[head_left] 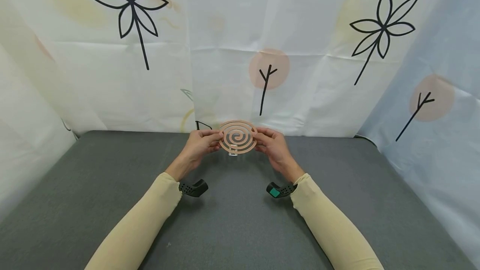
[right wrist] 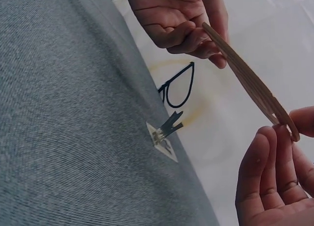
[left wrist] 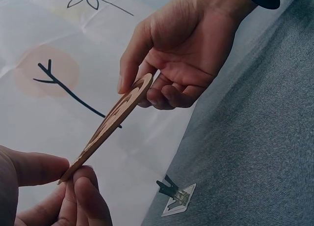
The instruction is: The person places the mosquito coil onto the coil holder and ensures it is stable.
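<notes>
A tan, flat spiral mosquito coil (head_left: 238, 138) is held up above the far part of the table, between the two hands. My left hand (head_left: 197, 147) pinches its left rim between thumb and fingers. At the opposite rim, my right hand (head_left: 276, 149) pinches the coil the same way. Seen nearly edge-on in the left wrist view, the coil (left wrist: 112, 122) is thin and tilted. Below it on the table lies a small stand-like piece (left wrist: 177, 199) with dark upright prongs on a pale, flat base; the coil partly hides this piece (head_left: 233, 153) in the head view.
The grey cloth-covered table (head_left: 240, 232) spreads under both arms. Behind its far edge hangs a white curtain (head_left: 225, 78) with plant drawings, and more fabric hangs at both sides. Dark bands (head_left: 193, 188) sit at the wrists.
</notes>
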### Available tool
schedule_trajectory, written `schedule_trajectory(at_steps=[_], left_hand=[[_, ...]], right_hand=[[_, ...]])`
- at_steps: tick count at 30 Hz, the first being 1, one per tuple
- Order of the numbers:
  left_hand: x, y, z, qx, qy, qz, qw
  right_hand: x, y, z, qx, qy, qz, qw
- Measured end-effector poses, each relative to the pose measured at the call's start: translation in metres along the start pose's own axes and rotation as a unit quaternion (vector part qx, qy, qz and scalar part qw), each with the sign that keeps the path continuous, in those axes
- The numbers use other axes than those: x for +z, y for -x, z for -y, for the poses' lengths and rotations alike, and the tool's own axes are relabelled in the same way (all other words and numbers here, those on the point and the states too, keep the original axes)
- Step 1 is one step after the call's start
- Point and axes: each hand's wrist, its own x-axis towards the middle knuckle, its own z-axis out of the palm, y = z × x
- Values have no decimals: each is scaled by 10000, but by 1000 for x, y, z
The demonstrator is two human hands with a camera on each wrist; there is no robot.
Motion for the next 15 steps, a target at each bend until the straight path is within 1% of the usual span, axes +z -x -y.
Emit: schedule_trajectory(at_steps=[11, 15], left_hand=[[-1, -1, 6, 1, 249, -14, 9997], [-3, -2, 9, -47, 359, -22, 9993]], right_hand=[[-2, -2, -11, 87, -443, 237, 9987], [-1, -2, -16, 120, -559, 264, 9980]])
